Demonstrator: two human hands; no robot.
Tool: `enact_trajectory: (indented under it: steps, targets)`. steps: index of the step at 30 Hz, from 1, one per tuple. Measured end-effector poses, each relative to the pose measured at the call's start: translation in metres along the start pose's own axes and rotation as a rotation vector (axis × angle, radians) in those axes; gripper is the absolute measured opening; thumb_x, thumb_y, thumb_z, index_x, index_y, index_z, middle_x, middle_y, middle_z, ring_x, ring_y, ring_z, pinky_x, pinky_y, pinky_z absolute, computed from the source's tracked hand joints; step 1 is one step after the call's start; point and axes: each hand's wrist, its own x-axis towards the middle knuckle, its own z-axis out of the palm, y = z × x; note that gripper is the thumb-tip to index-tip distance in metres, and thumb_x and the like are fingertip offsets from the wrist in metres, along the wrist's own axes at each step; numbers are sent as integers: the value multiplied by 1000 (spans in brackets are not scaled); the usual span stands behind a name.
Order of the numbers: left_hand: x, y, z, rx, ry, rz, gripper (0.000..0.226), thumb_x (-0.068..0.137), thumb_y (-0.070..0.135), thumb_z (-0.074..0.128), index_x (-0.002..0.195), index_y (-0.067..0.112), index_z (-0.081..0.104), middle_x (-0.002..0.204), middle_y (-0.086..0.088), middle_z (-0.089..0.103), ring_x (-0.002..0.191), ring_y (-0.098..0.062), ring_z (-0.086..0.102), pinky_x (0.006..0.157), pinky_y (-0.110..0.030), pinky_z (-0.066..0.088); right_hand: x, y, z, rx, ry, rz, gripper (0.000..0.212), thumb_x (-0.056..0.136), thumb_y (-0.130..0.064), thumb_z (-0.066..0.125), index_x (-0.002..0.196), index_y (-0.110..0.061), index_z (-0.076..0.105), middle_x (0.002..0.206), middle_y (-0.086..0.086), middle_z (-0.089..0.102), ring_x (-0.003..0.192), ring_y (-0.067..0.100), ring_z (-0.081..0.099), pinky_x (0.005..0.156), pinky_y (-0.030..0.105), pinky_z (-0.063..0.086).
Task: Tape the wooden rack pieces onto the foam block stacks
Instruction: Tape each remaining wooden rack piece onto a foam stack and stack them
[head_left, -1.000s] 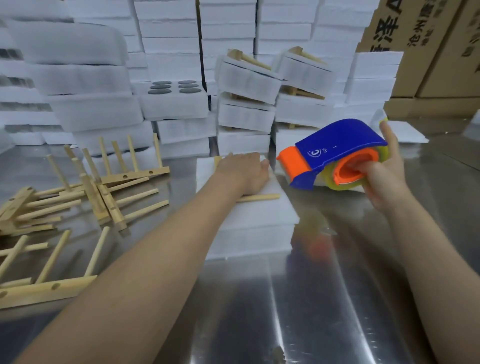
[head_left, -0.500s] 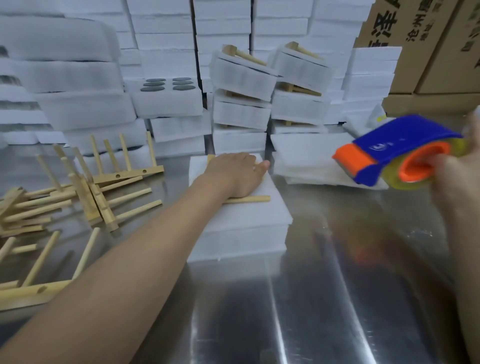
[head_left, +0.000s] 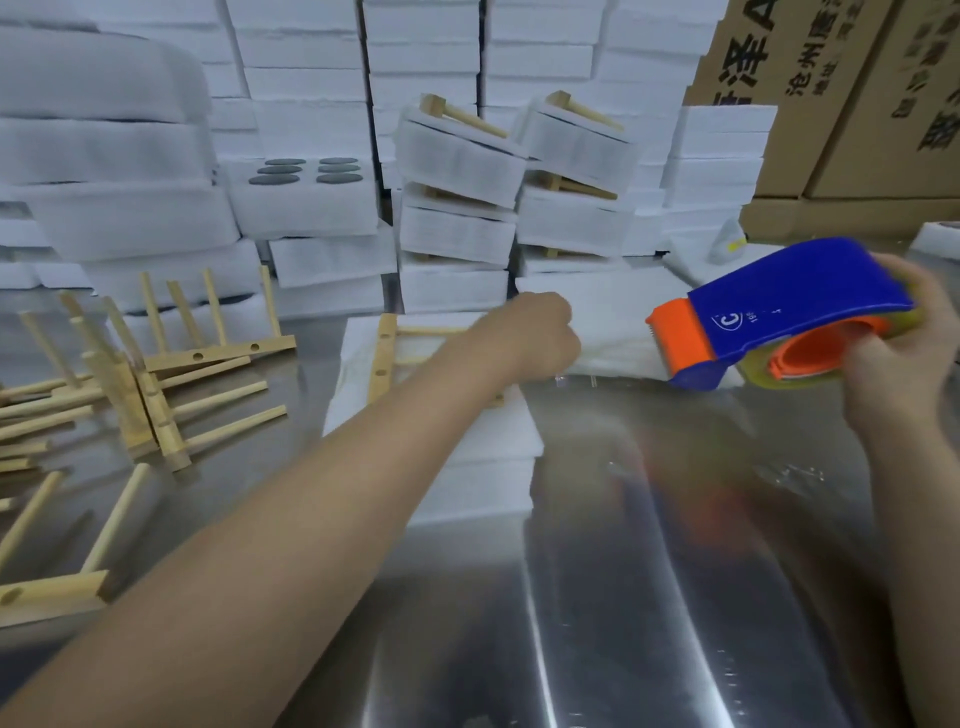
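Observation:
A white foam block stack (head_left: 483, 467) lies on the metal table in front of me. On top of it rests a wooden rack piece (head_left: 382, 358), its dowels running right under my arm. My left hand (head_left: 535, 332) hovers at the stack's right edge with curled fingers, and it seems to pinch the end of a clear tape strip (head_left: 576, 380) that glints toward the dispenser. My right hand (head_left: 904, 364) grips a blue and orange tape dispenser (head_left: 779, 306) to the right of the stack, a little above the table.
Loose wooden rack pieces (head_left: 156, 395) lie scattered at the left. Foam stacks bearing racks (head_left: 462, 156) are piled behind, in front of a wall of white foam. Cardboard boxes (head_left: 857, 104) stand at the back right. The shiny metal table (head_left: 623, 597) stretches toward me.
My left hand lifted off the rack, where it lay flat, and curled at the stack's right edge. The dispenser swung right, away from the stack.

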Motion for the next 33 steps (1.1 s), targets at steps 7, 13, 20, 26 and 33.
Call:
enact_trajectory:
  steps: [7, 13, 20, 26, 33]
  targets:
    - [13, 27, 28, -111, 232, 39, 34, 98, 38, 44, 82, 14, 62, 89, -6, 65, 85, -25, 56, 79, -33, 40, -3, 0, -2, 8, -12, -44, 43, 82, -16, 64, 111, -48, 59, 111, -20, 66, 108, 6, 63, 89, 35, 55]
    - [14, 16, 40, -340, 322, 108, 19, 90, 37, 61, 84, 19, 66, 83, 9, 65, 88, -17, 61, 84, -34, 46, -4, -3, 3, 53, -75, -83, 36, 83, -18, 66, 115, -34, 61, 107, -21, 66, 105, 2, 62, 79, 12, 51]
    - [10, 15, 42, -303, 329, 182, 13, 87, 31, 65, 77, 23, 67, 77, 7, 68, 82, -15, 62, 91, -33, 40, -5, -5, 7, -93, -143, -147, 54, 76, 8, 52, 118, -25, 61, 110, -14, 61, 103, -7, 58, 85, 19, 50]
    - [6, 15, 39, -395, 321, 233, 9, 86, 25, 67, 79, 19, 68, 83, 6, 70, 83, -15, 61, 95, -38, 41, -8, -8, 20, -138, -40, -404, 55, 72, 9, 56, 118, -21, 59, 112, 2, 63, 107, -1, 55, 91, 22, 46]
    - [2, 15, 35, -595, 368, 266, 9, 86, 19, 68, 77, 20, 68, 75, 14, 63, 80, -14, 59, 87, -42, 48, -7, -6, 20, -212, 154, -487, 58, 64, 8, 55, 116, -17, 64, 110, 19, 60, 101, 17, 57, 85, 20, 43]
